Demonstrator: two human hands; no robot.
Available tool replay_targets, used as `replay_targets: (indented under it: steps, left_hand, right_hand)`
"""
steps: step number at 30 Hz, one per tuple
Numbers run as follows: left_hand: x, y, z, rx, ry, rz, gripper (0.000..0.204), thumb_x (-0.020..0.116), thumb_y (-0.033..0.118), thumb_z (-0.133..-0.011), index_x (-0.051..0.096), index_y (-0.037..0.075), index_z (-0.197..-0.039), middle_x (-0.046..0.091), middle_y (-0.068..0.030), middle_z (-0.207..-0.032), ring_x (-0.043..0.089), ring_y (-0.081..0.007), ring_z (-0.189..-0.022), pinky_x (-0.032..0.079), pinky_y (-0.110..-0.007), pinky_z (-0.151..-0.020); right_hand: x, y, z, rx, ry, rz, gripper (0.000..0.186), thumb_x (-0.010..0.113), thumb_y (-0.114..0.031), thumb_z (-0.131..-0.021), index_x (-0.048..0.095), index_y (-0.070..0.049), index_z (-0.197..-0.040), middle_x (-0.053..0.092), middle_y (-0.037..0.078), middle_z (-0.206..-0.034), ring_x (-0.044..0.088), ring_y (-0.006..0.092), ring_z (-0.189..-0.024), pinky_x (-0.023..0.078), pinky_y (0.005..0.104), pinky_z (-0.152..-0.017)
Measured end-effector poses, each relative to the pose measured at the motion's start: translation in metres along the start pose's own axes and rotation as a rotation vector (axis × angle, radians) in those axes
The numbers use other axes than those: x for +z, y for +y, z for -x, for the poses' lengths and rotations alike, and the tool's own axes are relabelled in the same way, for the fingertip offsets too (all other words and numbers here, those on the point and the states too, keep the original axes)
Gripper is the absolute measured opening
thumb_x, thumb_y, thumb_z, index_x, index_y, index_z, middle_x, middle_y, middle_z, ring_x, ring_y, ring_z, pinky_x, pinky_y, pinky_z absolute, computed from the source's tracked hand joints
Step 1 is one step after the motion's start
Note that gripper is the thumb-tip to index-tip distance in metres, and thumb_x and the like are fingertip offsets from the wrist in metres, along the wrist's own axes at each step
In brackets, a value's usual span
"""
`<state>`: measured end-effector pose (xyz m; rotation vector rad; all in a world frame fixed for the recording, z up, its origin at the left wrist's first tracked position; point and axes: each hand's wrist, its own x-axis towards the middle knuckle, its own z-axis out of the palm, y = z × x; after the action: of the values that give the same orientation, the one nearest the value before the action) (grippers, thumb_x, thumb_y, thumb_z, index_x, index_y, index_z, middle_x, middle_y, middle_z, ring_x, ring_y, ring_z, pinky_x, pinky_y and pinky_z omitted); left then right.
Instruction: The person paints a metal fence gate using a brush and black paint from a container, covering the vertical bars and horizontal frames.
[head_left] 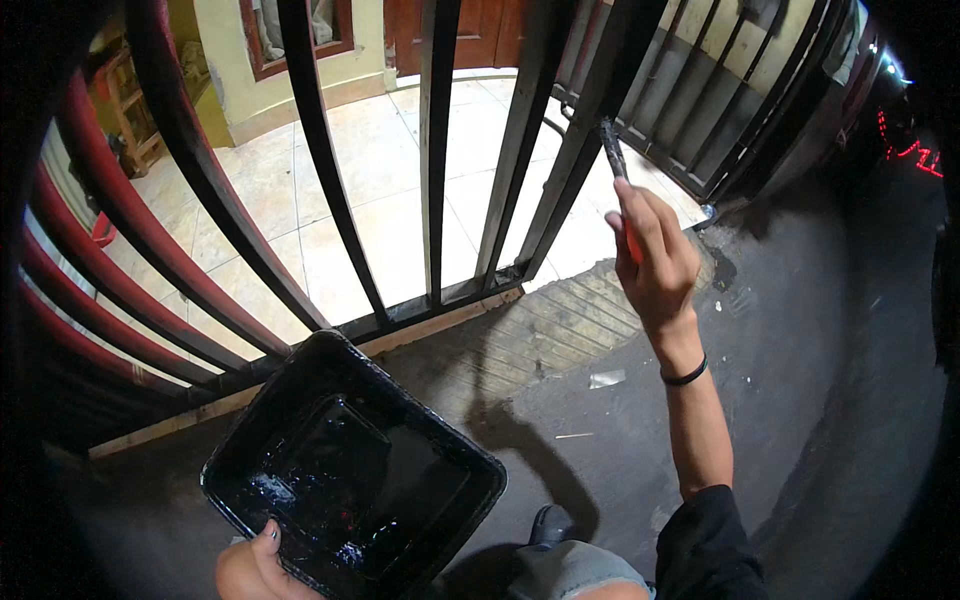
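Note:
A black paint tray point(345, 450), wet and shiny inside, is tilted in front of me at the lower left. My left hand point(258, 568) grips its near edge, with the thumb over the rim and the other fingers hidden below. Up at the right, my right hand point(657, 250) is closed around a paintbrush point(614, 150) with a reddish-orange handle. The brush's dark bristles point up against or very close to an upright bar point(590, 130) of a black metal gate; whether they touch I cannot tell.
More gate bars point(437, 150) stand across the front; those at the left point(130, 200) are partly red. Beyond lie pale floor tiles point(380, 160) and a brown door point(455, 40). A ridged concrete ramp point(560, 330) meets dark pavement point(790, 400). A pale scrap point(606, 379) lies there, near my shoe point(551, 525).

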<state>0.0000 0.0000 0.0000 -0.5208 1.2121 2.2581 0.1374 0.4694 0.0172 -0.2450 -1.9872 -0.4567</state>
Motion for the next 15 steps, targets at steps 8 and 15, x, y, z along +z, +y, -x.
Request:
replay_targets:
  steps: [8,15]
  left_hand:
    - [0.031,-0.001,0.018,-0.056,0.003,-0.177,0.053,0.058,0.044,-0.095,0.061,0.006,-0.133,0.067,-0.0152,-0.127,0.065,-0.0308,-0.114,0.053,-0.048,-0.101]
    - [0.025,-0.008,0.013,0.0,-0.071,-0.037,0.059,0.059,0.045,-0.093,0.059,0.006,-0.136,0.067,-0.0163,-0.128,0.066,-0.0336,-0.115,0.053,-0.05,-0.103]
  right_hand:
    - [-0.006,-0.032,0.045,-0.01,-0.442,-0.087,0.036,0.07,-0.022,-0.099,0.064,-0.004,-0.13,0.072,0.013,-0.104,0.071,0.0197,-0.064,0.058,0.0316,-0.052]
    - [-0.019,-0.017,-0.013,-0.054,-0.16,0.051,0.039,0.075,-0.02,-0.096,0.066,-0.004,-0.13,0.072,0.013,-0.101,0.069,0.0237,-0.064,0.054,0.034,-0.053]
